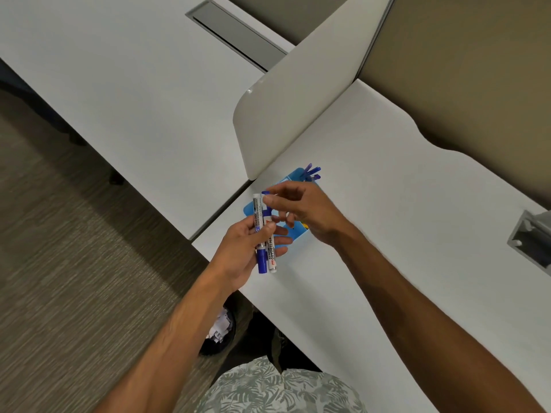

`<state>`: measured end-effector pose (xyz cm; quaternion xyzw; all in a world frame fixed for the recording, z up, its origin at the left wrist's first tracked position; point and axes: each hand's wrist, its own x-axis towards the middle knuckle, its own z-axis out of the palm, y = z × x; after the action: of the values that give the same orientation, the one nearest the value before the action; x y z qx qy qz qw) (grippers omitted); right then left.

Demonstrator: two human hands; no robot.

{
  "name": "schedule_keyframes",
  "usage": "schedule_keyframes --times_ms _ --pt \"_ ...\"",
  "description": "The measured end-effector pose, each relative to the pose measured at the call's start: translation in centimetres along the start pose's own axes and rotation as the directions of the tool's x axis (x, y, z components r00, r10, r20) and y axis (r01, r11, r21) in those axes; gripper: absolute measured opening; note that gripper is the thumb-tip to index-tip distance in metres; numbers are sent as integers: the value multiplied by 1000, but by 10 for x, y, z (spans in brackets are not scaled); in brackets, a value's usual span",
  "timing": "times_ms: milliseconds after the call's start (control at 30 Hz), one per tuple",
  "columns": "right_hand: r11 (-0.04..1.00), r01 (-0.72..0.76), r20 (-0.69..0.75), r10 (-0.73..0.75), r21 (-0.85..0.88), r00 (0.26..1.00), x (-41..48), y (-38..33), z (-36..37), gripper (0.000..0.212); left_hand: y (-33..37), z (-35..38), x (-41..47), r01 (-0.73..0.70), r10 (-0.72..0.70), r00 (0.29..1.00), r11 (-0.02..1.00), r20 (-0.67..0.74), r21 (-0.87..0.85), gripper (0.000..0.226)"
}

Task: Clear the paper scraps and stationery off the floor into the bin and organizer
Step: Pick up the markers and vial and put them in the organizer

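My left hand (244,251) grips two white whiteboard markers (266,236) with blue caps, held upright over the desk edge. The thumb and forefinger of my right hand (304,210) pinch the top blue end of one marker. Right behind both hands, a light blue organizer (293,175) sits on the white desk (387,234); several blue pens (311,171) stand in its far compartment. Under the desk, a black bin (220,332) holds white paper scraps (220,324); my left forearm covers part of it.
A white curved divider panel (286,114) stands just beyond the organizer, between this desk and a second white desk (119,84) to the left. A grey cable tray (533,242) sits at the right edge. Grey-brown carpet (74,248) covers the floor at left.
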<state>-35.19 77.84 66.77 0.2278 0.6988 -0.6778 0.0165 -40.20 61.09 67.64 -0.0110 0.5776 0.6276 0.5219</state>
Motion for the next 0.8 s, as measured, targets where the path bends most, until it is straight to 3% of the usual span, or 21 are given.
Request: schedule_keyframes --times_ms 167,267,400,533,800 --pt "999 17 -43 -19 -39 999 -9 -8 6 11 -1 1 -10 -13 13 1000 999 -14 35 35" --pt "994 16 -140 -1 107 990 -16 -12 2 16 -1 1 -14 -61 60 996 998 -64 -12 45" --pt "942 79 -344 40 325 938 -27 -20 -6 12 1 -4 -14 -128 78 973 966 -218 -226 34" --pt "905 111 -408 74 411 910 -37 -24 -6 11 5 -2 -14 -163 44 957 899 -287 -406 31" --pt "870 133 -443 106 474 890 -52 -16 22 18 12 9 -8 -157 22 975 771 -221 -617 44"
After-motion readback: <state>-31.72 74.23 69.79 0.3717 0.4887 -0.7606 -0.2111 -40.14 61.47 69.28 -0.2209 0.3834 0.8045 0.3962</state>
